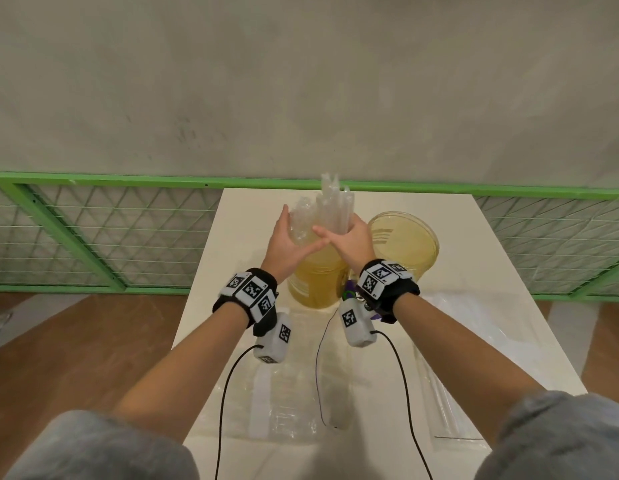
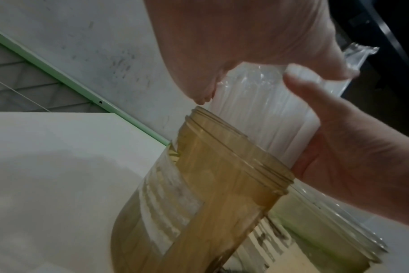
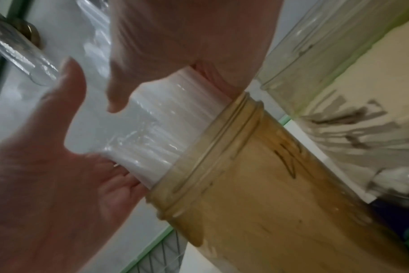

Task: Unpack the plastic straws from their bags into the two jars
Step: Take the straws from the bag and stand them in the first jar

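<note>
A bundle of clear plastic straws (image 1: pixel 332 206) (image 2: pixel 264 114) (image 3: pixel 156 133) stands upright in the amber left jar (image 1: pixel 315 282) (image 2: pixel 222 184) (image 3: pixel 257 184) and sticks out well above its rim. My right hand (image 1: pixel 349 237) (image 2: pixel 339 147) (image 3: pixel 187 37) wraps round the bundle just above the rim, thumb across the front. My left hand (image 1: pixel 287 237) (image 2: pixel 245 37) (image 3: pixel 47 166) cups the bundle's left side with fingers straight, against crumpled clear bag plastic (image 1: pixel 299 220). The second jar (image 1: pixel 401 244) (image 2: pixel 327 230) (image 3: pixel 339 73) stands just to the right, with nothing seen inside it.
Flat clear bags (image 1: pixel 294 393) lie on the white table (image 1: pixel 474 271) in front of the jars, and another long bag (image 1: pixel 450 393) lies at the front right. A small purple and green object (image 1: pixel 349 289) sits between the jars. A green mesh fence (image 1: pixel 93 237) runs behind the table.
</note>
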The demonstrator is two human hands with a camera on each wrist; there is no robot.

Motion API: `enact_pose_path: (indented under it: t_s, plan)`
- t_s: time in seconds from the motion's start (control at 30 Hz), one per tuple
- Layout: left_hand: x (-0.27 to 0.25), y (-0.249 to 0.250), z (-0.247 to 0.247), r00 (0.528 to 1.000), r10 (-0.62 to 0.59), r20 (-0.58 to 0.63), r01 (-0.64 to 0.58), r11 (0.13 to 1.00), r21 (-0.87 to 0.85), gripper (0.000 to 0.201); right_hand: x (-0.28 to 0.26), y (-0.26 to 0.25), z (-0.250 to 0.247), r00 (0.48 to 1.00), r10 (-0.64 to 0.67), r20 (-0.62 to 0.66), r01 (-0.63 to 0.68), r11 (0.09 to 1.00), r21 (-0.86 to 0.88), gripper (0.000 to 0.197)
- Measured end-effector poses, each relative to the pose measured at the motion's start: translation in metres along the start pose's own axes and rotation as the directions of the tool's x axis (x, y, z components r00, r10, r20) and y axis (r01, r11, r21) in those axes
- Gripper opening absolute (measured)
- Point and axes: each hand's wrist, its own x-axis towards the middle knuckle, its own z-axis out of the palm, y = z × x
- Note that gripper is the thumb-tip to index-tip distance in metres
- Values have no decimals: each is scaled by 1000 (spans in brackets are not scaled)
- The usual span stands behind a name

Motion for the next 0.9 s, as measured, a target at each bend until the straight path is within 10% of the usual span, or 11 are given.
enact_pose_path:
  t_s: [0.27,0.53,0.9]
  plan:
    - [6,12,14,997,33,-69,-45,983,-178,72,8,-17,-9,959,-274,-71,275,961,11,68]
    - [30,15,25,991,118,-60,-119,993,-18,47,28,-8,16,958,-168,231,281,698,-658,47]
    - [28,6,20,955,298,16,-291,920,263,50,1,-17,13,922,-370,113,373,773,-513,55]
